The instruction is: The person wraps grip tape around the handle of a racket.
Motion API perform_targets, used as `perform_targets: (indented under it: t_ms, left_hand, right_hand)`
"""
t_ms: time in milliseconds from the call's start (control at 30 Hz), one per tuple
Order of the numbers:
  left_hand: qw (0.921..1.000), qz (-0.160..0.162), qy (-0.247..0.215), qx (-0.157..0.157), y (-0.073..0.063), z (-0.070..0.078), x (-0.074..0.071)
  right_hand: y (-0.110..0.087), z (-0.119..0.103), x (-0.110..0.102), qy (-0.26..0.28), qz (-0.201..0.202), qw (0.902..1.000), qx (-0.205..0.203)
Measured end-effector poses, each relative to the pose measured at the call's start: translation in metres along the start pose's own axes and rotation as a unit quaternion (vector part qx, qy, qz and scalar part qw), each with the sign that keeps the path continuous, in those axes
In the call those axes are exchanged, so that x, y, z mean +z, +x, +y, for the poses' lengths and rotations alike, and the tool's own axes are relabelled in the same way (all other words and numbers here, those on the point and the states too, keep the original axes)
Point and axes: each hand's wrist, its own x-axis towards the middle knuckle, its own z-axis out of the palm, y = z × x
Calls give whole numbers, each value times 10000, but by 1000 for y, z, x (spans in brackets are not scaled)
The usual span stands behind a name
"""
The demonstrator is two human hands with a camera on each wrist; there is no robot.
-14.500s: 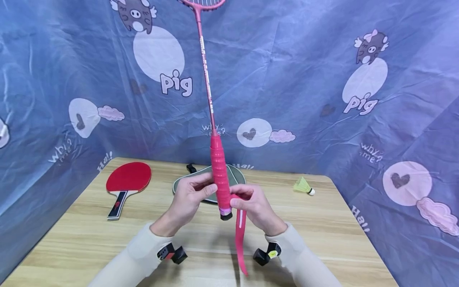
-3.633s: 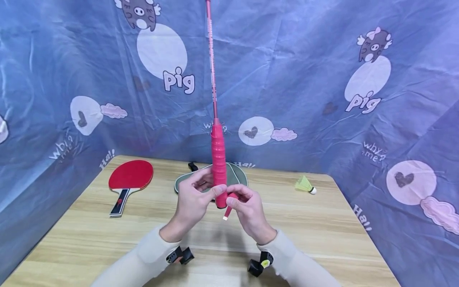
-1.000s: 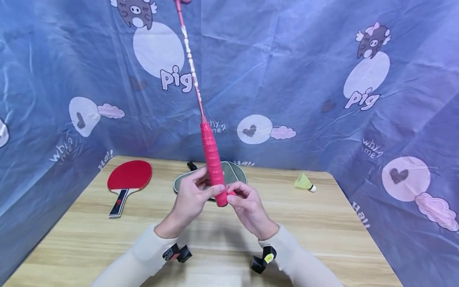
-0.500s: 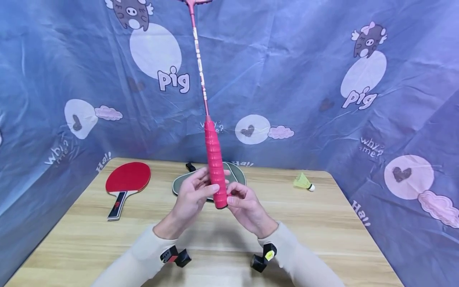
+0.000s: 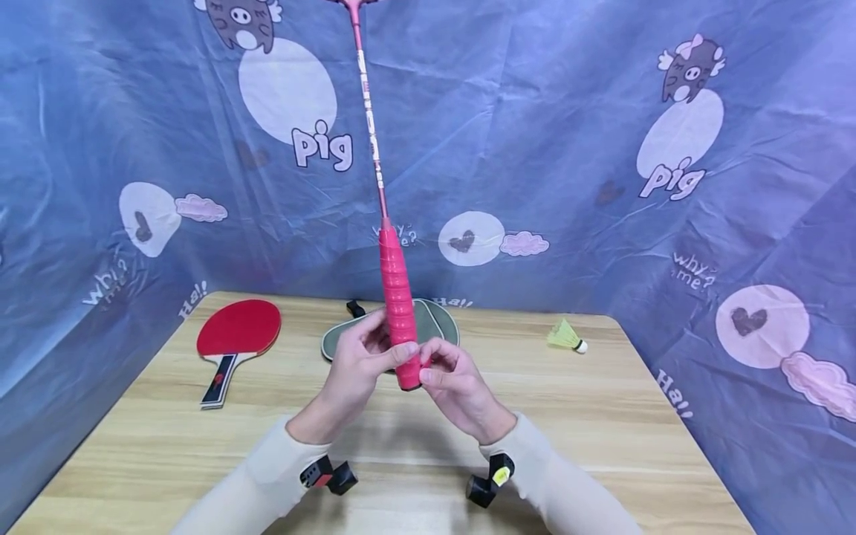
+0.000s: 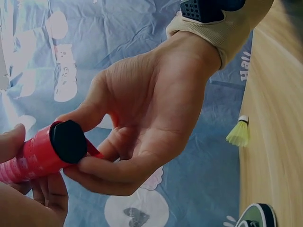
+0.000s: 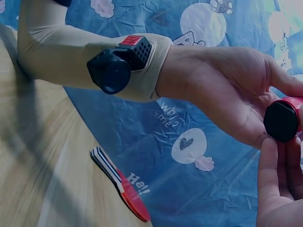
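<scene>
A pink badminton racket is held up over the table, shaft leaning a little left and most of its head beyond the head view's top. Its handle [image 5: 397, 297] is wrapped in ridged red-pink grip tape down to the black butt cap [image 6: 70, 142]. My left hand [image 5: 354, 375] holds the lower handle, thumb across the front and fingers behind. On the other side my right hand [image 5: 463, 388] pinches a short loose end of the grip tape [image 6: 93, 150] close to the butt. Fingertips of the right hand hide most of that end in the head view.
A red table tennis bat [image 5: 241, 329] lies at the left of the wooden table [image 5: 568, 416]. Behind the hands is a grey-green bat case [image 5: 438, 321], partly covered by them. A yellow shuttlecock [image 5: 565, 336] lies at the back right. Blue patterned cloth [image 5: 535, 134] surrounds the table.
Earlier a long strip of tape hung from the right hand and the handle's bottom was unwrapped; now tape covers it and little hangs free. In the last second the left fingers loosened, then regripped.
</scene>
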Motion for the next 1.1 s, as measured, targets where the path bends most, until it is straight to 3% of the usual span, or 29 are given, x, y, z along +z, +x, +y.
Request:
perform_targets:
  t_ms: [333, 500, 633, 900, 1100]
  left_hand:
    - [9992, 30, 145, 373, -1, 5, -4]
    - [9993, -53, -12, 382, 1, 4, -3]
    - [9993, -103, -168, 329, 1, 1, -1]
    - [9983, 422, 220, 323, 1, 0, 2]
    - [9980, 577, 19, 260, 1, 0, 0]
  right_hand:
    - [0, -4, -4, -136, 51, 9999, -51]
    - [0, -4, -3, -147, 79, 9998, -140]
    - [0, -2, -2, -306, 346, 9989, -104]
    - [1, -1, 2, -530, 513, 9973, -70]
    - [3, -1, 1, -561, 519, 9971, 33]
